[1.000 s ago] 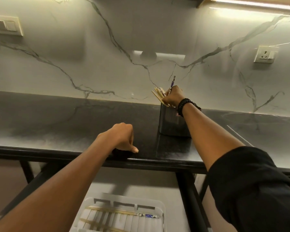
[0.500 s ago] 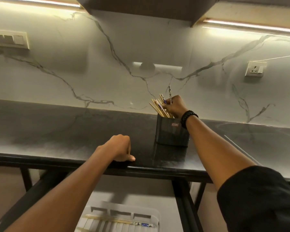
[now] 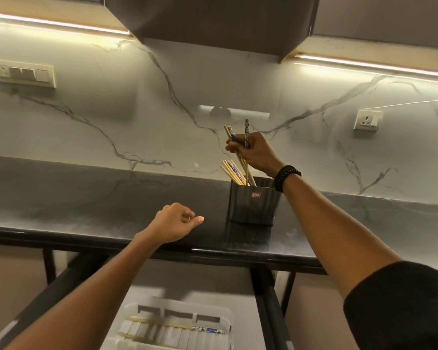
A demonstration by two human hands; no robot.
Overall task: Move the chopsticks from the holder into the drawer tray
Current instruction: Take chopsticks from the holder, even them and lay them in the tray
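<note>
Head view: right hand grips chopsticks; red label on holder unreadable.

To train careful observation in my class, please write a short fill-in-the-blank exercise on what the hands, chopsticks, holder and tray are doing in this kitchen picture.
1. The right hand grips a few chopsticks, their lower ends inside the dark ______.
2. The left hand rests as a fist on the countertop and holds ______.
3. The white tray below holds more ______.
4. A black beaded band sits on the ______ wrist.

Missing words: holder; nothing; chopsticks; right.
</note>
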